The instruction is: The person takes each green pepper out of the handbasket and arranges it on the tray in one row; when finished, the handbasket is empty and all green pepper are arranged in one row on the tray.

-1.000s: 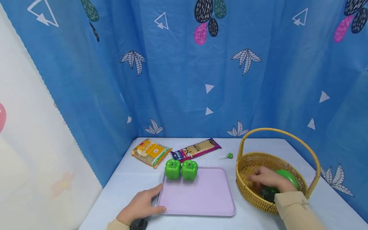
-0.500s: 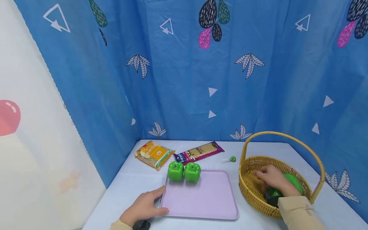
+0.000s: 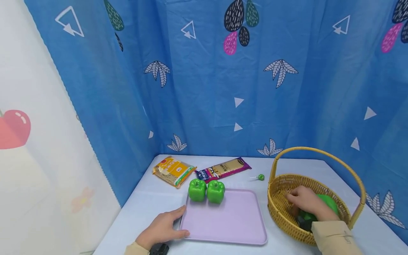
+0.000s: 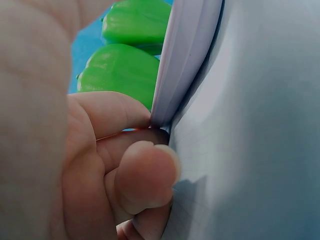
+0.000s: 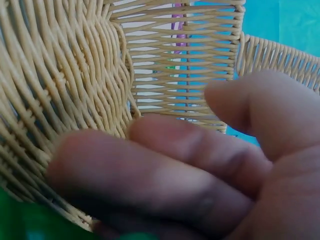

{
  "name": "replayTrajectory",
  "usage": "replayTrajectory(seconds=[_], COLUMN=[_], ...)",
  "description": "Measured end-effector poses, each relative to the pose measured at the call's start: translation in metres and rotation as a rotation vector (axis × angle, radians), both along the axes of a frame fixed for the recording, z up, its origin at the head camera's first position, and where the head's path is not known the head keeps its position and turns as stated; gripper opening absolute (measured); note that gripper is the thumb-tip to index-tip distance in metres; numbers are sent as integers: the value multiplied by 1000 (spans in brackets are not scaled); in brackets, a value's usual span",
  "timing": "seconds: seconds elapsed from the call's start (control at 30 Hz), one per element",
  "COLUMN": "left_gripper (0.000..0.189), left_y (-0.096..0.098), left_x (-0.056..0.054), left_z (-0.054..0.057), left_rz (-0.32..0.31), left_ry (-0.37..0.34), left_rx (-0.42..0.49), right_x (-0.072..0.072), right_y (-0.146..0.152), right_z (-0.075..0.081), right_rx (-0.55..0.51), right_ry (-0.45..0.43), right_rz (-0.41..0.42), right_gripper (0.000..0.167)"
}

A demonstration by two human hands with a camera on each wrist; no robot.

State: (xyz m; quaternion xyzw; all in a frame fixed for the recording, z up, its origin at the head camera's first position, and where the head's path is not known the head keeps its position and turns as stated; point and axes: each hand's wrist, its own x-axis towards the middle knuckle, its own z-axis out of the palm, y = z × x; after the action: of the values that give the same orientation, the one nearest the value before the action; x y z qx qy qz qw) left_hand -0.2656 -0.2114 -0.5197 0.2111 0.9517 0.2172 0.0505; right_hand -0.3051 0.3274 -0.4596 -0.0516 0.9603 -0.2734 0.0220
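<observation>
My left hand (image 3: 164, 228) rests at the left edge of a lilac tray (image 3: 229, 225), fingers along its side and thumb by the front corner. In the left wrist view a finger touches the tray's rim (image 4: 172, 65). Two green bell peppers (image 3: 197, 190) (image 3: 215, 192) stand side by side at the tray's back left. Inside a wicker basket (image 3: 277, 216) my right hand (image 3: 307, 203) reaches down, over and beside green things (image 3: 329, 202) that it partly hides. The right wrist view shows thumb and fingers apart, with nothing seen between them and green below the fingers.
Behind the tray lie a yellow-orange food packet (image 3: 174, 171) and a purple-edged packet (image 3: 223, 169). A green lollipop (image 3: 260, 177) lies left of the basket's tall handle (image 3: 318, 150). A blue curtain (image 3: 204, 88) closes off the back of the white table (image 3: 153, 198).
The head view has shifted, so everything sits slightly further right and lower in it. My right hand stays inside the basket, its blurred fingers now sharper. The left hand keeps its place on the tray.
</observation>
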Motion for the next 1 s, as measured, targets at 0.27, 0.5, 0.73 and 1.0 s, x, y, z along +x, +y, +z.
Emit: replayTrajectory(seconds=[0.27,0.5,0.73,1.0], left_gripper=[105,105,105,105], left_y=[3,4,5,0], left_x=[-1,1,1,0], left_z=[2,1,2,3], left_rz=[8,7,5,8], left_ry=[-23,-23,-28,-13], left_rx=[9,1,-3,10], right_x=[5,2,3,0], right_y=[-2,2,3,0], right_z=[-1,-4,-1,3], right_rx=[-17,-27,-164,-222], right_ry=[-48,55,157,346], right_rz=[6,-33,-100,-236], right_gripper=[43,41,41,47])
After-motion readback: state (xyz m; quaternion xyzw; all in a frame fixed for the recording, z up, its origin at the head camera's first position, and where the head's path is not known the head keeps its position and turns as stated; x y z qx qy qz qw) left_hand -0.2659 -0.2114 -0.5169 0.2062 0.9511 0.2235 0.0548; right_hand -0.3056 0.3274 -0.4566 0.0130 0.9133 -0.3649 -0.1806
